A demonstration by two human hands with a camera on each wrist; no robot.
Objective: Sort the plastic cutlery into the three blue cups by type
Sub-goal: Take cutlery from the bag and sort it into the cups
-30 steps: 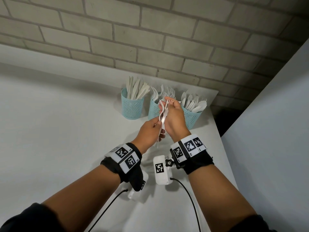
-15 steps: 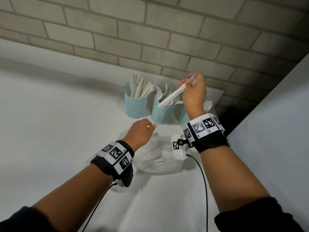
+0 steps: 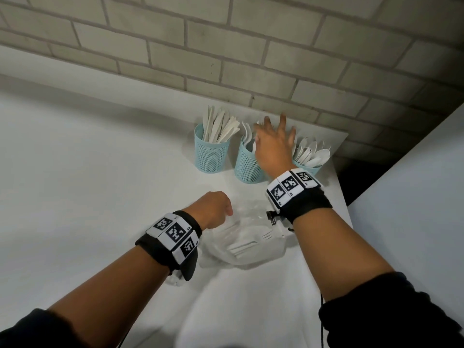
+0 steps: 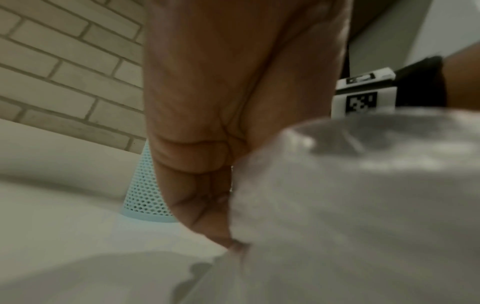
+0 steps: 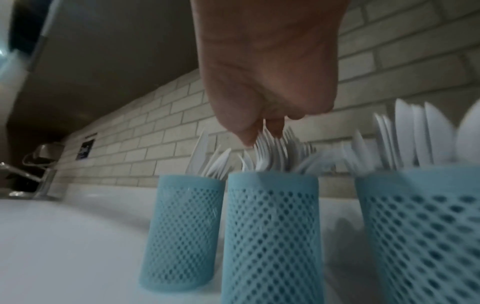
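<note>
The right hand [image 3: 273, 144] is hovering over the middle cup [image 3: 247, 163], fingers spread and holding nothing; in the right wrist view its fingertips [image 5: 275, 127] are brushing the fork tines [image 5: 272, 152] standing in that cup. The left cup [image 3: 211, 150] is holding knives [image 3: 221, 128] and the right cup [image 3: 307, 168] is holding spoons [image 3: 313, 153], all three standing in a row on the tabletop [image 3: 88, 172] near the brick wall [image 3: 226, 46]. The left hand [image 3: 213, 208] is resting at the near edge of a clear plastic bag [image 3: 241, 237], fingers curled and seemingly pinching the film, though blur is making that hard to confirm. White forks [image 3: 251, 243] are lying inside the bag, between the two wrists.

The cutlery is looking very light, stiff but thin, and smooth enough to be slipping against its neighbours; tines are likely snagging on each other and on the bag. The safest hold is probably being a pinch along the flat handle, near the middle, lifting one piece or a small aligned bundle. The bag itself is being limp and slick, so holding its mouth down with one hand is likely helping the other draw pieces out cleanly. The mesh cups are appearing light too, so dropping pieces in gently is avoiding tipping them
</note>
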